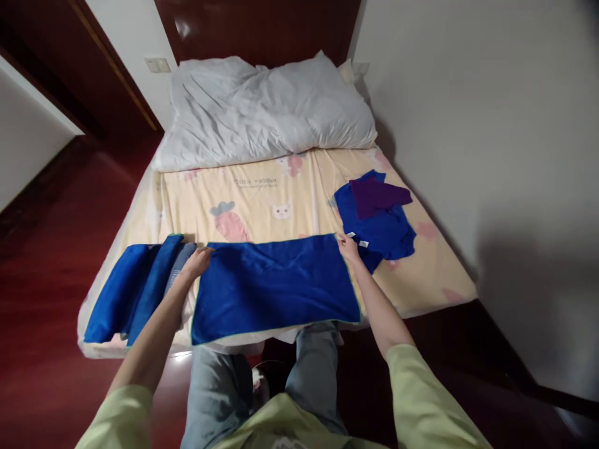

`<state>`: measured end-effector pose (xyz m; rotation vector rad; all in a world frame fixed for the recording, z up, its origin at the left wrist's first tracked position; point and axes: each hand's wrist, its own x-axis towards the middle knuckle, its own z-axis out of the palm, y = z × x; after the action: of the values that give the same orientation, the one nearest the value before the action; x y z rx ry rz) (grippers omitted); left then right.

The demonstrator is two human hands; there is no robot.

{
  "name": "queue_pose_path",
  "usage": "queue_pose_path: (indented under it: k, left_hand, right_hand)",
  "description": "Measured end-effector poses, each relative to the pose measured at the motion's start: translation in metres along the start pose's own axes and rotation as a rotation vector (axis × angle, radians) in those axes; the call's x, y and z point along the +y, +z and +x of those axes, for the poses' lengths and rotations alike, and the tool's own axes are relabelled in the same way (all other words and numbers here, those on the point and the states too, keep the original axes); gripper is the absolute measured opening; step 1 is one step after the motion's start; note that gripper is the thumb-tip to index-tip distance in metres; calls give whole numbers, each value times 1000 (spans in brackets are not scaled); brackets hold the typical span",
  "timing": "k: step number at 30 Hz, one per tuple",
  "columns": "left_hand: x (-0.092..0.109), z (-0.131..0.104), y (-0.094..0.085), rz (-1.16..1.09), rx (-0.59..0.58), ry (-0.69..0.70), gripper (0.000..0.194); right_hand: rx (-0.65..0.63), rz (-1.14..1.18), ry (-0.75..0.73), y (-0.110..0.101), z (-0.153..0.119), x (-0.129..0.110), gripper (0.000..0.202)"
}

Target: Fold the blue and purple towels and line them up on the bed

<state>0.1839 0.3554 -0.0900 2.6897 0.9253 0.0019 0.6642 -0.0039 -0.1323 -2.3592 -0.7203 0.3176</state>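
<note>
A blue towel (276,284) with a thin green edge lies spread out along the front edge of the bed. My left hand (199,260) is closed on its far left corner. At the far right corner, my right hand (347,246) pinches the towel's edge, close to a small white tag. Left of the towel, several rolled or folded cloths (116,287), blue and grey, lie side by side, partly behind my left forearm. To the right, a loose heap of blue cloth (390,231) has a purple cloth (377,196) on top.
The bed (262,209) has a yellow sheet printed with rabbits and carrots. A large pale pillow or folded quilt (271,112) lies across its head, against a dark wooden headboard (257,31). A white wall (505,143) stands on the right; dark red floor (42,280) shows on the left.
</note>
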Motion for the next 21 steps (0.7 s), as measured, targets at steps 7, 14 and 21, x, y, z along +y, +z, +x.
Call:
queue_pose_path:
  k: [7,14,21]
  left_hand:
    - [-22,51,22,139,-56,-72,47]
    - [-33,68,15,141,-82,-32,27]
    - [-40,69,10,240,-14,-108,30]
  right_hand:
    - [-17,-40,7,26,51,19,21]
    - [-111,74,-41,19,61,21,29]
    - [38,-38,27,16,73,19,17]
